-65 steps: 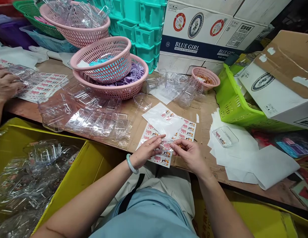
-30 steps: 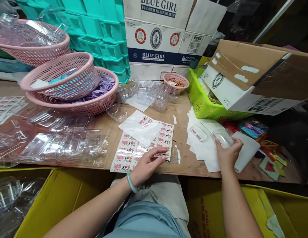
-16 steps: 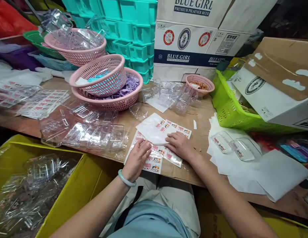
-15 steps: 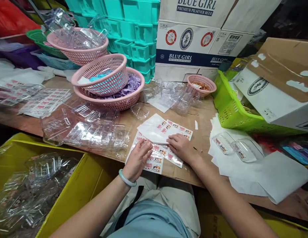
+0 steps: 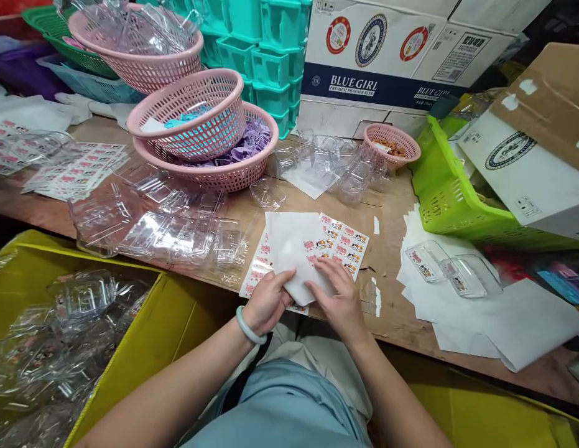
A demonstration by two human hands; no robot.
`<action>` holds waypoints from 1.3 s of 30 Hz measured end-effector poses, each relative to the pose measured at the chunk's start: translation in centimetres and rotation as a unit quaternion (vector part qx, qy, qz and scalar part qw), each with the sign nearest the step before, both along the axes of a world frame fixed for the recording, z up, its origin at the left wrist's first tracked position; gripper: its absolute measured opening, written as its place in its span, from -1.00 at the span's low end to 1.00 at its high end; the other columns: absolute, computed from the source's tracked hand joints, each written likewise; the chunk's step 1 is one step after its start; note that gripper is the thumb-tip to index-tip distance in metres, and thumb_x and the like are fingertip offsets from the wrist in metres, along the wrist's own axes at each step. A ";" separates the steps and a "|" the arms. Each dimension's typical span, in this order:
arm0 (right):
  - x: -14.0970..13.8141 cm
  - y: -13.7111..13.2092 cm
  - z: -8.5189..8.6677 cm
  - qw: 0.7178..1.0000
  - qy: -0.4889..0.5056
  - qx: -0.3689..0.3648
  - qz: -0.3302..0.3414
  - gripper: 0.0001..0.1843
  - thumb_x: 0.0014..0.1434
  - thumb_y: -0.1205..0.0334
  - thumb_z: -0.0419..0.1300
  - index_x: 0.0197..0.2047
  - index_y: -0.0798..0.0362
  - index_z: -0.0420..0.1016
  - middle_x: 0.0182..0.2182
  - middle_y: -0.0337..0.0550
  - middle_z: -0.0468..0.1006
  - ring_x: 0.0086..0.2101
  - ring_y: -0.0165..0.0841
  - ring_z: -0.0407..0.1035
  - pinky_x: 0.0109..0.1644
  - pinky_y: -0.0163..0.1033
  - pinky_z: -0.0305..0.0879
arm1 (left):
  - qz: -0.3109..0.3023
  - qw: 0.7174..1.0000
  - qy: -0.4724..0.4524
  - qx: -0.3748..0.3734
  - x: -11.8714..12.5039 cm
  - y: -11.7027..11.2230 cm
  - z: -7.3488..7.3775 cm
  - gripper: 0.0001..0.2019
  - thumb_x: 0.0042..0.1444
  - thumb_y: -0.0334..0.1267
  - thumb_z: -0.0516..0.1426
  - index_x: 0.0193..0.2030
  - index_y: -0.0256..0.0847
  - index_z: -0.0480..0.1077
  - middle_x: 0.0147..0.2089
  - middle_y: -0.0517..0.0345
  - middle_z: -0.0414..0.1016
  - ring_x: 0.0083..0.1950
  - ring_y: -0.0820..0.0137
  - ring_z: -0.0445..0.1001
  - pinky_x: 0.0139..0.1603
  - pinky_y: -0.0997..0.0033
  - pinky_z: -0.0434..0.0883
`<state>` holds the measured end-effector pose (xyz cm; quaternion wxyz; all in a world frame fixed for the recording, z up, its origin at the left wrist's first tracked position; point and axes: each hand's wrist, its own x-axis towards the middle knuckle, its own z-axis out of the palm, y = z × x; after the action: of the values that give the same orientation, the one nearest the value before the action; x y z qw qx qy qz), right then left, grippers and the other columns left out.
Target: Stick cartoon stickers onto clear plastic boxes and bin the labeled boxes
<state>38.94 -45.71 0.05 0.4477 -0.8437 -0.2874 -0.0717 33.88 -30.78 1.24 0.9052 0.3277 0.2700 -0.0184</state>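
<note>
A sticker sheet with a white blank face and printed cats on its right part is raised at its near end, between my hands. My left hand, with a pale bangle at the wrist, pinches its near left corner, thumb on top. At the right side, my right hand has its thumb and bent fingers on the sheet, gripping its edge. Beneath lie more printed sticker sheets, their pink lettering and cats showing. What the fingertips under the sheet touch is hidden.
Clear plastic cases lie to the left, near pink baskets of purple and blue pieces. Two stickered clear lids rest on white paper at the right, by a green crate. A yellow bin stands below the table's left edge.
My left hand has closed on the sheet's near corner. The folded sheet has turned and come nearer to me, and my right hand has moved back with it. The view has shifted slightly.
</note>
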 end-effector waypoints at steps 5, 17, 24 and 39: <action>-0.3 0.7 -0.4 0.998 0.047 0.037 -0.030 -0.81 0.20 0.18 0.24 -0.10 -0.02 0.54 -0.18 -0.11 0.55 -0.14 -0.27 0.42 -0.01 -0.13 0.36 | -0.030 0.999 -0.021 0.013 -0.6 -0.7 0.0 -0.69 -0.05 -0.24 0.32 -0.15 -0.33 0.53 -0.13 -0.03 0.61 0.04 0.16 0.51 0.07 0.24 0.44; 0.2 -0.3 -1.0 1.000 -0.012 0.027 0.000 -0.78 0.18 0.20 0.27 -0.09 0.01 0.52 -0.17 -0.10 0.58 -0.14 -0.27 0.44 -0.02 -0.13 0.36 | -0.049 0.997 -0.028 0.051 -0.6 -0.7 -0.1 -0.68 -0.08 -0.20 0.32 -0.17 -0.31 0.56 -0.20 0.02 0.61 -0.10 0.25 0.52 -0.11 0.37 0.41; -0.4 0.2 -1.1 0.994 0.054 0.084 -0.032 -0.88 0.22 0.21 0.20 -0.29 0.01 0.56 -0.32 -0.14 0.56 -0.24 -0.30 0.43 -0.10 -0.17 0.35 | -0.095 0.989 -0.031 0.105 -0.3 -0.6 -0.8 -0.66 -0.06 -0.11 0.31 -0.20 -0.33 0.56 -0.29 0.07 0.59 -0.25 0.37 0.47 -0.20 0.44 0.36; -0.4 -0.2 -1.0 0.996 0.070 0.058 0.000 -0.75 0.08 0.17 0.34 -0.12 -0.05 0.57 -0.15 -0.10 0.58 -0.09 -0.23 0.41 0.09 -0.04 0.32 | -0.098 0.987 -0.038 0.125 -1.5 0.1 -0.5 -0.54 0.01 -0.17 0.26 0.07 -0.27 0.45 -0.03 -0.01 0.57 -0.09 0.27 0.50 -0.11 0.39 0.37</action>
<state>38.57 -45.90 -0.91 0.5152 -0.8190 -0.2509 -0.0286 32.37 -30.72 0.76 0.8605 0.4637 0.2022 -0.0604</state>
